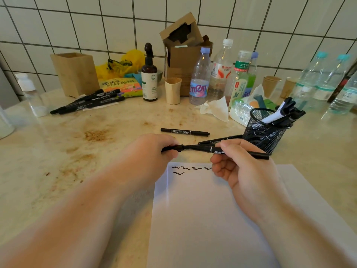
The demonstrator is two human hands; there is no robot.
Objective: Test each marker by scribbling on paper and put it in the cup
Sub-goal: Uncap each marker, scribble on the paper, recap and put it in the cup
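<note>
A black marker (204, 148) is held level above the top edge of the white paper (212, 219). My right hand (239, 167) grips its barrel, and my left hand (154, 149) pinches its cap (172, 148) at the left end. The paper carries several black squiggles (191, 168) near its top. A black mesh cup (264, 130) stands to the right and holds several markers. Two more black markers lie on the counter beyond my hands, one (184, 131) in the middle and one (222, 139) beside the cup. A pile of black markers (90, 100) lies at the back left.
Along the tiled wall stand a wooden box (75, 74), a brown spray bottle (149, 74), a beige cup (172, 90), a cardboard box (183, 55) and several plastic bottles (201, 78). A crumpled tissue (216, 108) lies behind the mesh cup. The marble counter (77, 147) is stained.
</note>
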